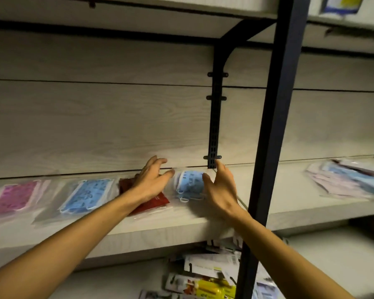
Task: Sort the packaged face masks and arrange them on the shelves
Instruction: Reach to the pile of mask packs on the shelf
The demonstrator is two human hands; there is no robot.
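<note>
A: Clear-bagged light blue face mask pack (189, 183) position?
B: Flat on pale wood shelf (181, 221), right of dark red mask pack (151, 203).
A: Hands?
B: Left hand (152, 180), right hand (219, 186) flank it, fingers spread, gripping nothing.

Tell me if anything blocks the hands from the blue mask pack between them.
Nothing visible does. The left hand and right hand flank the blue mask pack with open fingers; the red pack lies under the left hand, off to the side.
</note>
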